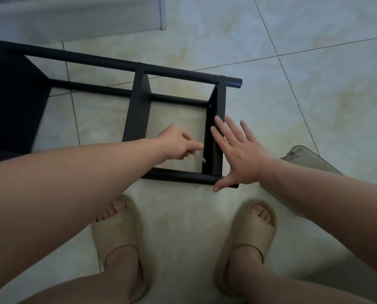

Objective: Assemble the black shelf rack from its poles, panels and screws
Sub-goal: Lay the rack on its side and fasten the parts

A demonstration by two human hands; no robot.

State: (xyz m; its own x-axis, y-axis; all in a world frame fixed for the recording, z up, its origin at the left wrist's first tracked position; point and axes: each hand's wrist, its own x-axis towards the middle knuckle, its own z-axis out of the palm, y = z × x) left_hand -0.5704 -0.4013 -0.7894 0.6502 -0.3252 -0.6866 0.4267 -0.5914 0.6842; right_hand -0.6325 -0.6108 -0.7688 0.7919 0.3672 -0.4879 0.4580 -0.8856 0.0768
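Tiled floor [293, 106], black rack [137, 110] sideways — left hand [178, 142] pinches a silver tool [199, 157], right hand [240, 154] spread flat.

Black rack [137, 110] lies sideways on the floor [293, 84], three panels [14, 102] on edge between level poles [95, 59].

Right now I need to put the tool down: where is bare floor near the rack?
Bare tile lies right of the end panel, up to the grey object, and between the slippers. Crowded: the bay left of that panel, where the left hand holds the tool; the right hand rests on it.
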